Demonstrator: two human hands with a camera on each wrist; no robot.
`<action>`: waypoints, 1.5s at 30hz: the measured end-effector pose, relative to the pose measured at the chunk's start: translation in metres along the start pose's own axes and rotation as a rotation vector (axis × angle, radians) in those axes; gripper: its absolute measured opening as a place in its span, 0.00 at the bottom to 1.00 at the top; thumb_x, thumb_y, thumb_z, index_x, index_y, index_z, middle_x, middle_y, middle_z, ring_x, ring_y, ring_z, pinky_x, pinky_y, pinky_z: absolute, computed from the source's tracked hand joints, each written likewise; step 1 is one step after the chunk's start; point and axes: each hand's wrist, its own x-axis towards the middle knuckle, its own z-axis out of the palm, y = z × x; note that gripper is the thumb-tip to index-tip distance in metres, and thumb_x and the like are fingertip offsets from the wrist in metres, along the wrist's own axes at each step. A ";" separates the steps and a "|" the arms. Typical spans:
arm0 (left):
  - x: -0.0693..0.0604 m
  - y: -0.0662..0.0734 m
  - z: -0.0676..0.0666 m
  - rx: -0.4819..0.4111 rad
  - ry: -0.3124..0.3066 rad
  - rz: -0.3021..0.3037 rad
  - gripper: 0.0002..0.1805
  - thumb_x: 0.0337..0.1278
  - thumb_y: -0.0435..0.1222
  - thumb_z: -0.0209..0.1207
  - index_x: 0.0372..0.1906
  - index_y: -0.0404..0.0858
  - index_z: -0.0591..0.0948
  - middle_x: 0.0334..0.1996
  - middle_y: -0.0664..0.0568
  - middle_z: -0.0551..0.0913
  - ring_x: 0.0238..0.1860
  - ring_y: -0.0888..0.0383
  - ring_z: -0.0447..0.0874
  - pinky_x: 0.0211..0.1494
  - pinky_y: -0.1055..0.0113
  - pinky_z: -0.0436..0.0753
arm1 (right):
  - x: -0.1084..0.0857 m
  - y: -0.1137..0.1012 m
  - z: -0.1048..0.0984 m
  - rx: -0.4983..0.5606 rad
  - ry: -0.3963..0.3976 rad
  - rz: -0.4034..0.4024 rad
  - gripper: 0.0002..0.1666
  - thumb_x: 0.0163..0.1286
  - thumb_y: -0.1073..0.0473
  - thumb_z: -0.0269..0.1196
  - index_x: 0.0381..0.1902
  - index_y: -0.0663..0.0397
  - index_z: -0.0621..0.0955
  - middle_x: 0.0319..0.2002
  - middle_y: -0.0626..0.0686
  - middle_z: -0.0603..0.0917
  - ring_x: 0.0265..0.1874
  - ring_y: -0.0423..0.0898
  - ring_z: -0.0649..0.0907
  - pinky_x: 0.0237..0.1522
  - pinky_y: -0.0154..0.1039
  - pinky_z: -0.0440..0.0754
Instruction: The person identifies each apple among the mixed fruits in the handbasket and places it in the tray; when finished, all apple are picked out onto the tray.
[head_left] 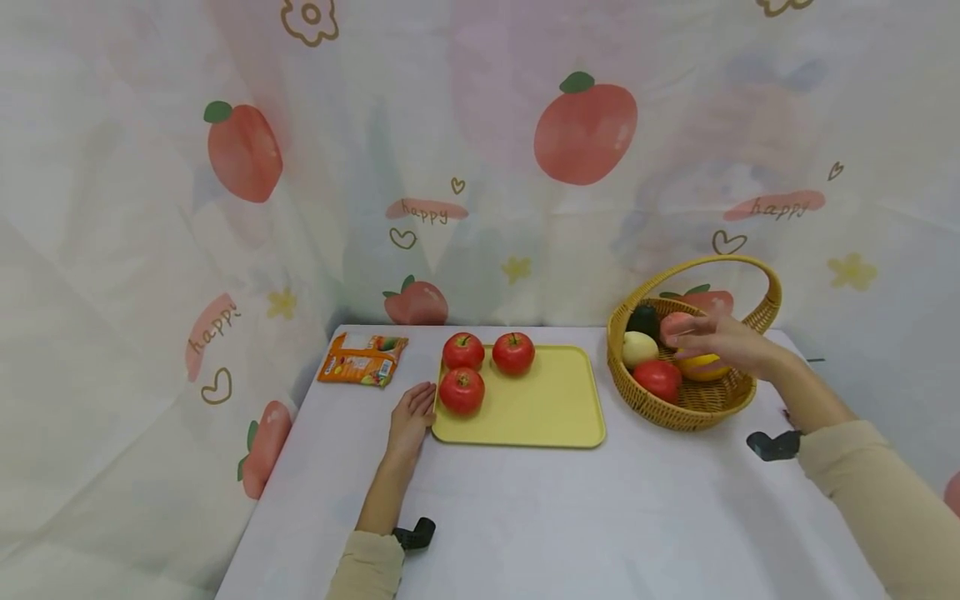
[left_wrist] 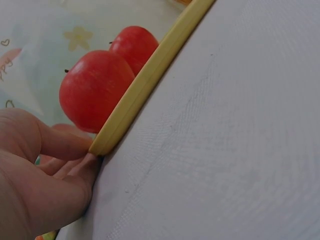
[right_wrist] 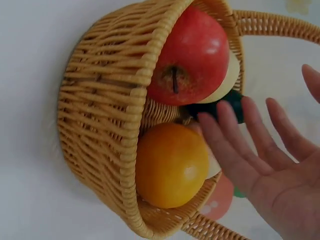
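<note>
My left hand [head_left: 410,419] is at the left edge of a yellow tray [head_left: 540,408], its thumb and fingers on the rim; up close, the left wrist view shows them pinching the tray's corner. Several red apples [head_left: 462,391] sit on the tray's left part. Over a wicker basket [head_left: 693,417], my right hand [right_wrist: 280,175] hovers with spread fingers and holds nothing. Inside the basket are a red apple [right_wrist: 192,60], an orange-yellow round fruit [right_wrist: 172,165], a pale round fruit [head_left: 640,349], a dark green item [head_left: 643,321] and a pinkish fruit [head_left: 675,327], partly hidden by the hand.
An orange snack packet [head_left: 363,359] lies at the table's back left. The basket's tall handle [head_left: 705,260] arches above it. A printed cloth [head_left: 480,167] hangs behind the white table [head_left: 525,517].
</note>
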 end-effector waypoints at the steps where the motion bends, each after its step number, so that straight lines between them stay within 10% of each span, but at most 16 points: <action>1: 0.000 0.000 0.000 -0.001 -0.001 0.001 0.35 0.63 0.13 0.49 0.75 0.32 0.68 0.73 0.37 0.72 0.75 0.44 0.69 0.77 0.53 0.70 | 0.001 0.002 -0.001 -0.017 -0.016 0.007 0.36 0.79 0.49 0.60 0.73 0.66 0.67 0.73 0.72 0.67 0.64 0.67 0.78 0.61 0.64 0.83; 10: 0.000 0.001 0.000 0.004 -0.002 0.004 0.35 0.62 0.13 0.49 0.75 0.32 0.68 0.73 0.37 0.72 0.75 0.43 0.69 0.77 0.53 0.71 | 0.011 0.012 -0.011 -0.089 -0.145 0.122 0.45 0.78 0.42 0.59 0.76 0.71 0.62 0.73 0.76 0.65 0.65 0.72 0.76 0.61 0.62 0.83; 29: 0.000 0.001 0.000 0.010 0.005 -0.016 0.35 0.63 0.13 0.49 0.75 0.33 0.68 0.73 0.37 0.72 0.75 0.43 0.69 0.77 0.53 0.70 | 0.040 0.041 -0.018 0.125 -0.308 0.223 0.43 0.79 0.49 0.60 0.79 0.69 0.59 0.78 0.76 0.51 0.61 0.76 0.78 0.58 0.67 0.83; 45: 0.001 0.000 0.000 0.014 0.010 -0.020 0.36 0.62 0.13 0.49 0.75 0.33 0.68 0.73 0.38 0.72 0.75 0.44 0.70 0.77 0.54 0.71 | 0.048 0.039 -0.001 0.149 -0.342 0.270 0.50 0.80 0.50 0.59 0.79 0.76 0.47 0.71 0.76 0.64 0.56 0.65 0.83 0.56 0.64 0.85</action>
